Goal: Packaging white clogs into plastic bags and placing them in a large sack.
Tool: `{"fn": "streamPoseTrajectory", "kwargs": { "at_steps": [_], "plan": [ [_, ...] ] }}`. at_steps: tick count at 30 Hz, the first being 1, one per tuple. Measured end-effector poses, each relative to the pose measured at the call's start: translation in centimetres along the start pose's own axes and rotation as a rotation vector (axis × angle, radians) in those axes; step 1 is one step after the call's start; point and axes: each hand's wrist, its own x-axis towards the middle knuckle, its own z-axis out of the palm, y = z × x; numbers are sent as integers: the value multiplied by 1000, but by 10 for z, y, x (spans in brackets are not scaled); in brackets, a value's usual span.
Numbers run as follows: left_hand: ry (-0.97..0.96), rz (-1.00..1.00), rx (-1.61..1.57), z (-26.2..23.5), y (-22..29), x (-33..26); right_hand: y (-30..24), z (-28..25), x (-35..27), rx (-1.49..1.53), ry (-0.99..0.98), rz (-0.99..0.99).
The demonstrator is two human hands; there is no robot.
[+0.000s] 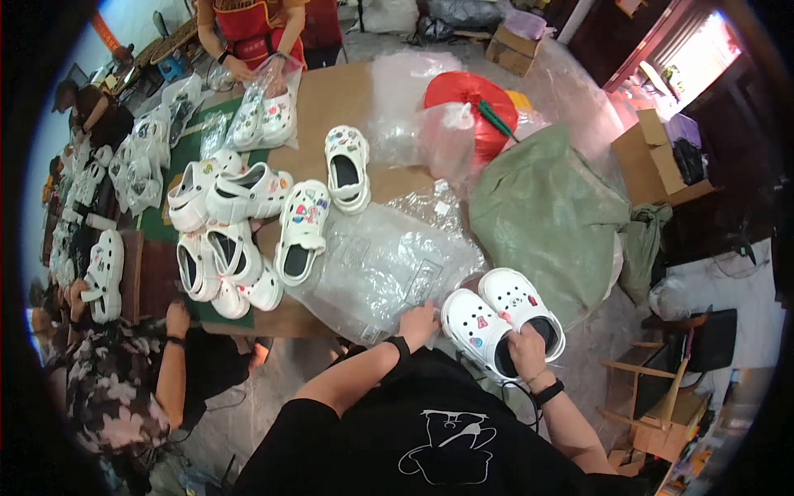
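My right hand [527, 354] grips a pair of white clogs by their heel openings, at the table's near right. The nearer white clog [478, 321] and the farther white clog [514, 296] lie side by side, toes pointing away, with small charms on top. My left hand [418, 325] is closed at the near edge of a clear plastic bag [376, 264] lying flat on the table; its fingertips are partly hard to make out. Beyond the bag, two more charm-covered clogs rest on the table, one white clog [347, 169] farther back and another white clog [302, 233] to the left.
A pile of white clogs [223, 236] covers the table's left side. Across the table, a co-worker's hands hold bagged clogs [265, 116]. At the left, a person in camouflage handles a clog [105, 275]. A green sack [550, 219] and red bundle [463, 107] stand right.
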Motion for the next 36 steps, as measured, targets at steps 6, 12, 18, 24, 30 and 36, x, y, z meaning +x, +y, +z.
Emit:
{"fn": "streamPoseTrajectory", "kwargs": {
  "at_steps": [6,12,18,24,30,36],
  "plan": [
    [170,63,-118,0,-5,-4,-4,-7,-7,-50,22,-65],
    [149,139,-268,-39,-2,-18,-22,-14,13,-46,-5,-250],
    [183,75,-159,-58,2,-27,-39,-2,32,-57,24,-366],
    [233,144,-10,-68,21,-25,-36,24,42,34,-33,-337],
    [271,344,78,-73,41,-23,-33,44,50,137,-74,-273],
    [416,409,160,-87,53,-25,-40,57,55,263,198,-58]
  ]
}}
